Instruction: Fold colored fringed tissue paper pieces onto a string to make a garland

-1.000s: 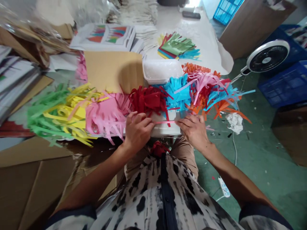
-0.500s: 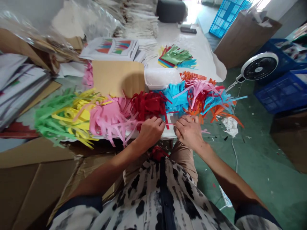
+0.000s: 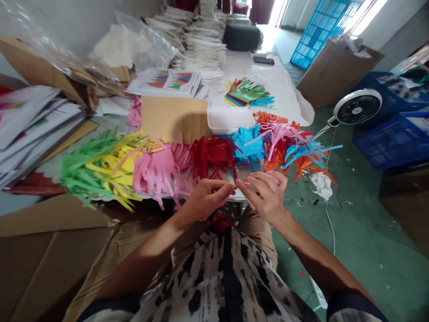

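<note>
My left hand (image 3: 208, 199) and my right hand (image 3: 264, 192) meet above my lap, fingertips almost touching. Both pinch a thin pale pink paper strip (image 3: 246, 182), mostly hidden by my fingers. Just beyond them, fringed paper pieces lie in a row along a white board edge (image 3: 231, 190). A red fringe (image 3: 211, 156) is nearest my left hand, and a cyan fringe (image 3: 246, 145) sits above my right hand. Further left lie a pink fringe (image 3: 154, 172), a yellow fringe (image 3: 115, 165) and a green fringe (image 3: 87, 165).
A tangle of orange, pink and blue fringes (image 3: 284, 152) lies right of the row. Behind stand a white plastic box (image 3: 229, 120), a kraft card (image 3: 174, 118) and a stack of coloured fringes (image 3: 248, 93). A fan (image 3: 357, 108) and blue crates (image 3: 392, 141) stand on the green floor.
My hands have drawn closer together and now bring their fingertips almost to touching, with less of the pink strip showing. The view has tilted upward, so the scene sits lower in the frame.
</note>
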Demonstrator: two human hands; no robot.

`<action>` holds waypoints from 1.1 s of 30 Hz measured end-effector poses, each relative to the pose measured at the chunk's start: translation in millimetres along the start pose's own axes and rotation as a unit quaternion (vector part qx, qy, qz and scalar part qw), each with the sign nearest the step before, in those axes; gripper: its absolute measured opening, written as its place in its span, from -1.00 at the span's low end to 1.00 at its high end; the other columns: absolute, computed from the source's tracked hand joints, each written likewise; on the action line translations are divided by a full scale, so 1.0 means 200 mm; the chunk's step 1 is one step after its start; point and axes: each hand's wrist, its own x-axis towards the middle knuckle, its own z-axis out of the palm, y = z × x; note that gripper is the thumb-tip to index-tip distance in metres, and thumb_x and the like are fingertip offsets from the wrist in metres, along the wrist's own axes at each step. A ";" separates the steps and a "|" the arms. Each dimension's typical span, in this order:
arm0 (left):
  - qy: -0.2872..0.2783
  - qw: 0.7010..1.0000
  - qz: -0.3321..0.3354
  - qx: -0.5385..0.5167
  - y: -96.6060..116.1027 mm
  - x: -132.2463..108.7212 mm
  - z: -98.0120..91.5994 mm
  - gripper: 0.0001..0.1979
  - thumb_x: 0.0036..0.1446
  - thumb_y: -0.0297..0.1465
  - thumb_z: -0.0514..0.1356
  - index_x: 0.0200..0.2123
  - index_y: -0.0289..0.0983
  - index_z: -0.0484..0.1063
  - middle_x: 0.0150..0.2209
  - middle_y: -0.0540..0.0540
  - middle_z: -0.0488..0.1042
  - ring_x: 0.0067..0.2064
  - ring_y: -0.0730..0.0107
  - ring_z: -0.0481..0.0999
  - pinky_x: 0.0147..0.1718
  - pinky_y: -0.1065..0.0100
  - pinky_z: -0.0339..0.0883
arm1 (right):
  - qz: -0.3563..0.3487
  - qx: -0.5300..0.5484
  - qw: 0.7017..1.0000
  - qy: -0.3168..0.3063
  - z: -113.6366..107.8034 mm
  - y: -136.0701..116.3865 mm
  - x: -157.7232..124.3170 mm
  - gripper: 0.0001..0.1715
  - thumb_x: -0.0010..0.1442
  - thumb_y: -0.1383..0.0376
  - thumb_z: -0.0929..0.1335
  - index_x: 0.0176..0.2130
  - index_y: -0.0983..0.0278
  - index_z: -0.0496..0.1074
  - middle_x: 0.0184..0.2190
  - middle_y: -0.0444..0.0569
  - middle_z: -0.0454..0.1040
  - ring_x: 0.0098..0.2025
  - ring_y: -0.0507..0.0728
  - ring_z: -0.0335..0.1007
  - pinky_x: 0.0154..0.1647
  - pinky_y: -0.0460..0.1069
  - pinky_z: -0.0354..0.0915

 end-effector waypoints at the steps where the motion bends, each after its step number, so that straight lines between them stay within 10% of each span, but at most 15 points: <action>1: -0.041 0.996 -0.036 -0.073 0.01 -0.01 -0.02 -0.59 0.33 -0.06 0.23 -0.23 -0.29 0.68 -0.35 -0.08 0.64 -0.37 0.38 0.52 -0.41 0.41 0.25 | 0.000 -0.002 1.000 0.018 -0.02 0.00 0.01 -0.73 0.28 0.34 0.52 -0.04 0.07 0.56 -0.20 -0.20 0.69 -0.01 0.14 0.51 0.15 0.19 0.14; 6: -0.082 0.942 -0.146 -0.290 0.02 -0.05 -0.02 -0.62 0.11 -0.06 0.44 -0.28 -0.29 0.63 -0.38 -0.03 0.55 -0.50 0.60 0.31 -0.54 0.52 0.06 | 0.004 -0.002 0.999 0.054 -0.06 -0.02 0.06 -0.72 0.23 0.37 0.54 -0.12 0.00 0.58 -0.30 -0.26 0.68 -0.13 0.12 0.56 0.12 0.19 0.16; 12: -0.028 0.945 -0.111 -0.307 0.00 -0.05 0.03 -0.63 0.03 -0.09 0.49 -0.36 -0.30 0.61 -0.46 0.02 0.44 -0.50 0.59 0.28 -0.52 0.50 0.12 | 0.105 0.112 0.988 0.025 -0.07 -0.07 0.14 -0.80 0.26 0.36 0.50 -0.12 0.09 0.60 -0.28 -0.15 0.68 -0.12 0.19 0.57 0.09 0.23 0.20; 20: 0.108 0.955 0.063 -0.268 0.11 0.02 0.03 -0.79 0.06 -0.23 0.51 -0.40 -0.25 0.67 -0.26 -0.08 0.63 -0.20 0.36 0.57 -0.16 0.38 0.42 | 0.325 0.451 0.831 0.011 -0.08 -0.09 0.30 -0.85 0.33 0.29 0.45 -0.29 0.10 0.65 -0.33 -0.10 0.59 -0.18 0.15 0.50 -0.08 0.12 0.40; 26: 0.170 0.922 0.114 -0.328 0.14 0.12 -0.01 -0.85 0.09 -0.29 0.50 -0.36 -0.22 0.65 -0.32 -0.01 0.62 -0.31 0.49 0.55 -0.22 0.45 0.44 | 0.313 0.504 0.799 -0.100 -0.03 -0.10 0.32 -0.56 0.43 0.18 0.36 0.25 0.10 0.38 0.10 -0.01 0.53 0.07 0.16 0.48 0.09 0.10 0.38; 30: 0.205 0.882 0.166 -0.390 0.18 0.21 -0.12 -0.78 0.03 -0.27 0.53 -0.39 -0.21 0.60 -0.33 0.01 0.61 -0.28 0.48 0.59 -0.18 0.46 0.48 | 0.252 0.436 0.832 -0.234 0.04 -0.07 0.21 -0.74 0.50 0.21 0.23 -0.17 0.22 0.44 -0.35 -0.09 0.51 -0.32 0.10 0.42 -0.22 0.02 0.32; 33: 0.239 0.864 0.194 -0.398 0.20 0.23 -0.19 -0.75 0.02 -0.27 0.54 -0.39 -0.21 0.56 -0.32 0.03 0.59 -0.28 0.49 0.59 -0.14 0.44 0.48 | 0.188 0.388 0.864 -0.261 0.06 0.01 0.13 -0.78 0.46 0.27 0.26 -0.15 0.24 0.49 -0.26 0.00 0.57 -0.19 0.17 0.49 -0.11 0.08 0.35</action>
